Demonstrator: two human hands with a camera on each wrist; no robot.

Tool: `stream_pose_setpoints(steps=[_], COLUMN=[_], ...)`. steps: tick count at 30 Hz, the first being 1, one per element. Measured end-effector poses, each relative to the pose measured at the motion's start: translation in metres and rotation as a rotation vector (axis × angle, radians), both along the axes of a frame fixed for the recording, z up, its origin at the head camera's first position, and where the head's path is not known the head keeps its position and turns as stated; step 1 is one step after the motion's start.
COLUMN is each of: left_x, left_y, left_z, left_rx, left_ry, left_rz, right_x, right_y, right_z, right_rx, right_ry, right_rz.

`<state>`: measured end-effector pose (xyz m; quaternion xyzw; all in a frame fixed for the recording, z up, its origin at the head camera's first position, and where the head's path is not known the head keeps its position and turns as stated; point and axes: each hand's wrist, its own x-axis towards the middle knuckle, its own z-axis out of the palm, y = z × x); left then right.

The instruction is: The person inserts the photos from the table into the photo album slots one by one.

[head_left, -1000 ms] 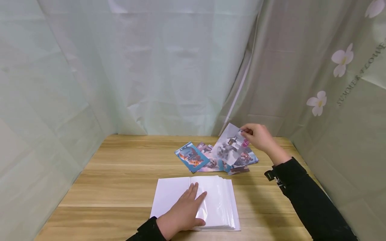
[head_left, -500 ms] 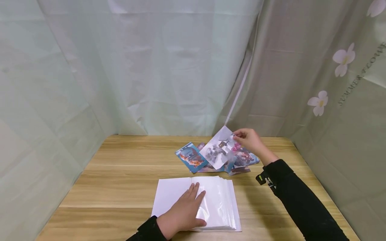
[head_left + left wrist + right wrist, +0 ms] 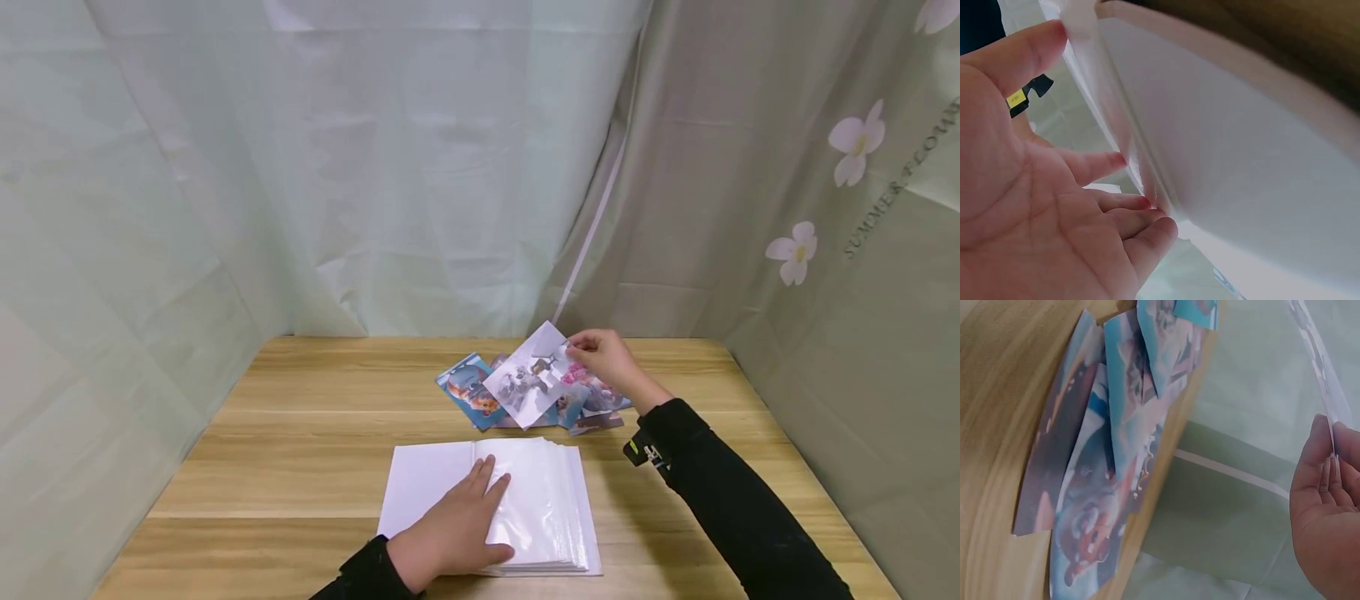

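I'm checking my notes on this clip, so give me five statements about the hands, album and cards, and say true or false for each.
1. The left hand rests on the open album. True.
2. The right hand pinches a picture card. True.
3. That picture card lies flat on the table. False: it is held up at a tilt.
4. Some other cards overlap one another. True.
5. These other cards lie inside the album. False: they lie beyond it.

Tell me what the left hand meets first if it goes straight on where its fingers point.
Past the album it rests on, the left hand would likely meet the picture pile first, though how high the held picture hangs is unclear.
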<state>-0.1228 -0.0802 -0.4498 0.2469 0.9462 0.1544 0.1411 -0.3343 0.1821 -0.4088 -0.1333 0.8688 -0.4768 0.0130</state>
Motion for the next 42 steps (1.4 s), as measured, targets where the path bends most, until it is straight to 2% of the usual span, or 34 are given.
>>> stream_pose_setpoints(steps=[4, 9, 15, 21, 42], left_x=[0.0, 0.001, 0.001, 0.002, 0.004], left_y=[0.0, 0.001, 0.002, 0.002, 0.001], left_z=[-0.002, -0.004, -0.004, -0.005, -0.006], left_rx=[-0.008, -0.028, -0.043, -0.044, -0.042], left_ry=[0.019, 0.039, 0.041, 0.057, 0.073], left_rz=[-0.006, -0.004, -0.001, 0.001, 0.003], right_x=[-0.001, -0.001, -0.001, -0.003, -0.005], right_y=[0.0, -0.001, -0.003, -0.004, 0.002], right_z=[-0.004, -0.009, -0.019, -0.028, -0.038], right_rx=[-0.025, -0.04, -0.067, -0.08, -0.103], right_ry=[-0.034, -0.033, -0.062, -0.031, -0.132], right_rz=[-0.015, -0.023, -0.041, -0.035, -0.023])
